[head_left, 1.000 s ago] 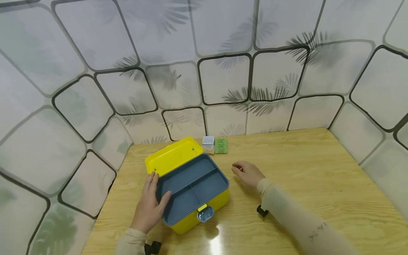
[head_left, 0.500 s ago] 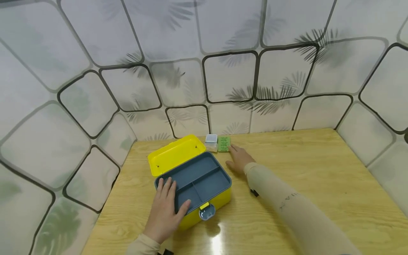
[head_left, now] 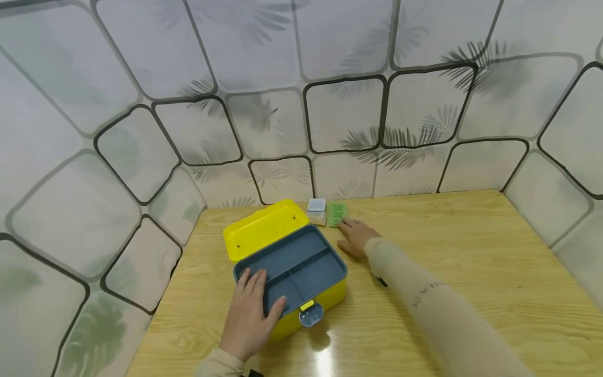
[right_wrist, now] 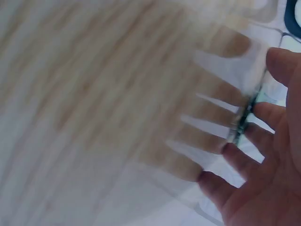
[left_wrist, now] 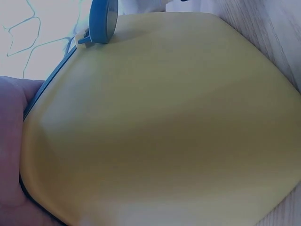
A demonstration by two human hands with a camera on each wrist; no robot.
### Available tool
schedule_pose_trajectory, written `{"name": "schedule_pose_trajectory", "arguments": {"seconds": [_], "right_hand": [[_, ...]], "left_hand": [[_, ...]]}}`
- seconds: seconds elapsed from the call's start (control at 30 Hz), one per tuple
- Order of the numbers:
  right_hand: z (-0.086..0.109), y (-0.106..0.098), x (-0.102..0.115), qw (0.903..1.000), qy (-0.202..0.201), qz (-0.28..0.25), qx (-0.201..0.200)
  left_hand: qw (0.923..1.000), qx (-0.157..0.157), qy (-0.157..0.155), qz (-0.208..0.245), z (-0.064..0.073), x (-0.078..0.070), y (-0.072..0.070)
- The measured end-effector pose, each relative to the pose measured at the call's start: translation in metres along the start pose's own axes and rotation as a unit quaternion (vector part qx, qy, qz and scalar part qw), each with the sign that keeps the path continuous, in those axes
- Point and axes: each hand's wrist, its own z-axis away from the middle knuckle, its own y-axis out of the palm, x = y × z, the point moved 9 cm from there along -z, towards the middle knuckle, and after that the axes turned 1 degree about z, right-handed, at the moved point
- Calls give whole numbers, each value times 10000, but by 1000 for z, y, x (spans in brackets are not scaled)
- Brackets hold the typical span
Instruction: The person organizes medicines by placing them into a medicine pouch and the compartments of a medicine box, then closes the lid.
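Note:
A yellow storage box (head_left: 332, 298) with a blue-grey divided tray (head_left: 287, 254) stands on the table, its yellow lid (head_left: 264, 233) swung back. My left hand (head_left: 247, 319) rests over the tray's left front corner, fingers inside the rim and thumb across the front edge. In the left wrist view, the box's yellow wall (left_wrist: 155, 117) fills most of the picture. My right hand (head_left: 359, 238) reaches past the box, fingertips at the near edge of a flat green pack (head_left: 336, 212). The right wrist view shows its straight fingers (right_wrist: 235, 160) close against the pack's thin edge (right_wrist: 243, 115).
Left of the green pack is a small container (head_left: 316, 212) with a pale top, close to the lid. A blue latch (head_left: 312, 315) hangs at the box's front. The wooden table (head_left: 461, 262) meets a patterned wall (head_left: 344, 115) at the back.
My right hand has moved from beside the box out to the green pack, its fingers straightening. My left hand has slid from the box's left edge onto the tray's corner.

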Motion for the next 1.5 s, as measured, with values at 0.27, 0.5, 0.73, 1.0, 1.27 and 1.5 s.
{"name": "schedule_pose_trajectory", "arguments": {"seconds": [0.27,0.5,0.73,1.0,1.27,1.5], "right_hand": [[41,-6,-9,9997,-113,-162,141],[78,-11,-20,9998,-142,-30,132],[99,-14,-28,9999,-156,25,5],[111,-19,-37,9998,-53,-188,-71],[115,-23,-57,9976,545,-139,-401],[119,-25,-78,9848,1680,-278,-335]], "left_hand": [[9999,35,-139,91,2,2,4],[9993,32,-340,167,4,6,3],[9960,88,-743,484,9,19,-2],[9961,232,-852,64,6,33,-11],[9942,566,-857,-316,3,36,-10],[9933,626,-869,-423,2,35,-8]]}}
